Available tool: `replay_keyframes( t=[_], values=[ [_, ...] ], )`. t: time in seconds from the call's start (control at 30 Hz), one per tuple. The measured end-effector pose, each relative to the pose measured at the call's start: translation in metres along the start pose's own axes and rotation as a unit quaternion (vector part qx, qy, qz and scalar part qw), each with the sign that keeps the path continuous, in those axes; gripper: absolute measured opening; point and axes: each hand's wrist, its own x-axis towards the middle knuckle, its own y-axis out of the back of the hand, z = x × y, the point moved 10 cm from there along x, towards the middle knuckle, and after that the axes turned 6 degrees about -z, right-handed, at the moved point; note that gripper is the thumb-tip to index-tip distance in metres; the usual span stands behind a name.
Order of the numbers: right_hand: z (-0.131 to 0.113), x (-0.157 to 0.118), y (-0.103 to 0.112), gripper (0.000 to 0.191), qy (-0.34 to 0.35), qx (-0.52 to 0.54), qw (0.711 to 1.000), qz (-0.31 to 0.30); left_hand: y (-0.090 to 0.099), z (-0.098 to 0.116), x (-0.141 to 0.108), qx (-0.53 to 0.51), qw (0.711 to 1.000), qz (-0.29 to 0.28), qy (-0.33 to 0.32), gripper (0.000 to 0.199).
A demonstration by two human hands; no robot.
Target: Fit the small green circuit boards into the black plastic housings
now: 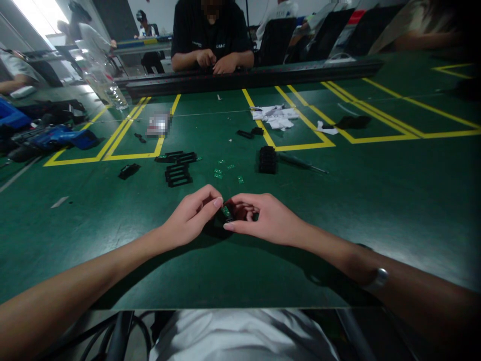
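Observation:
My left hand point(193, 213) and my right hand point(268, 216) meet just above the table near its front. Between their fingertips is a small green circuit board point(227, 211), tilted, with something dark at its lower end. The left thumb and forefinger pinch at its upper left. On the other side, the right thumb and curled fingers close around it; part of it is hidden by them. Several loose green circuit boards point(218, 173) lie beyond my hands. Black rectangular frames point(178, 175) lie in rows to the left of these, and a stack of black parts point(267, 160) to the right.
A screwdriver point(304, 163) lies by the black stack. Farther off are crumpled white papers point(276, 116), a plastic bottle point(115, 95) and blue-black tools point(56, 138). Yellow tape marks the green table point(240, 281). A long black rail point(255, 75) crosses the far side, before a seated person point(212, 37).

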Motion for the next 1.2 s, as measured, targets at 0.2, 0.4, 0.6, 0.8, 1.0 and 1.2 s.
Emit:
replay_keyframes(
  t=[0.2, 0.4, 0.6, 0.8, 1.0, 1.2],
  values=[
    [0.001, -0.001, -0.001, 0.031, -0.003, -0.008, 1.0, -0.001, 0.0, 0.001, 0.0, 0.014, 1.0, 0.003, 0.001, 0.022],
    [0.001, 0.0, -0.002, 0.031, 0.003, 0.011, 1.0, -0.007, 0.001, -0.001, 0.0, 0.01, 1.0, 0.006, -0.004, 0.024],
    [0.0, 0.0, -0.001, 0.028, -0.004, 0.0, 1.0, -0.004, 0.0, -0.001, 0.0, 0.026, 1.0, 0.002, 0.001, 0.023],
    [0.0, 0.0, -0.002, 0.028, -0.004, -0.006, 1.0, -0.007, -0.001, 0.002, 0.0, 0.044, 0.999, 0.002, -0.007, 0.022],
    [0.0, 0.0, -0.001, 0.028, -0.005, -0.019, 1.0, -0.007, -0.002, 0.008, 0.0, 0.088, 0.996, -0.002, -0.021, 0.021],
    [-0.001, 0.0, -0.001, 0.029, -0.003, -0.023, 1.0, -0.006, -0.001, 0.012, -0.002, 0.116, 0.992, 0.005, -0.043, 0.018]
  ],
)
